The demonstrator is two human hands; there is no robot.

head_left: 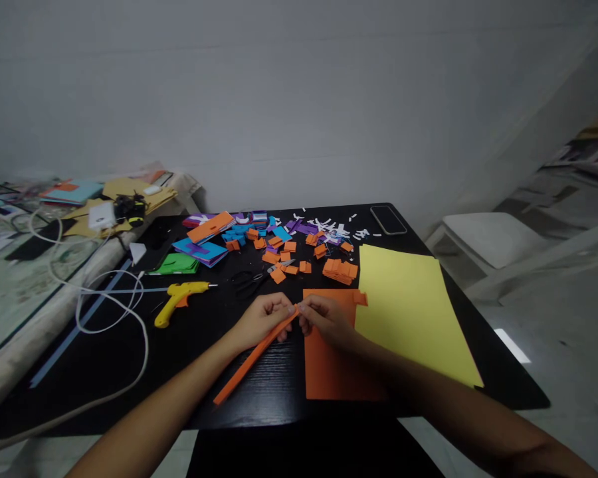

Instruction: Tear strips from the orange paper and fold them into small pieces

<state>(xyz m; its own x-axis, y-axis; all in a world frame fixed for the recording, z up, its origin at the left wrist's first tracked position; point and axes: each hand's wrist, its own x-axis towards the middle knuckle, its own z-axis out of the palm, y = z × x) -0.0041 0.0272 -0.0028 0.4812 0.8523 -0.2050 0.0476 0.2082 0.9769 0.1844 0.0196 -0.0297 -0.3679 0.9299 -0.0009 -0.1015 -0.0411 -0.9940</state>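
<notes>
Orange paper strip (pixel 252 362) pinched at its upper end by both hands.
The left hand (pixel 264 320) and right hand (pixel 329 322) each nip that end between fingertips, over the black table (pixel 204 335) beside an orange sheet (pixel 329 375). The strip looks light, thin and easily creased, so it is best held gently near the end.

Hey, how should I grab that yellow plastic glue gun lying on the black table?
Take the yellow plastic glue gun by its handle, the thick part slanting toward you at its left end. It lies flat on its side with the nozzle pointing right, toward the black scissors, so come from the near left, probably with your left hand, clear of the tip.
</notes>
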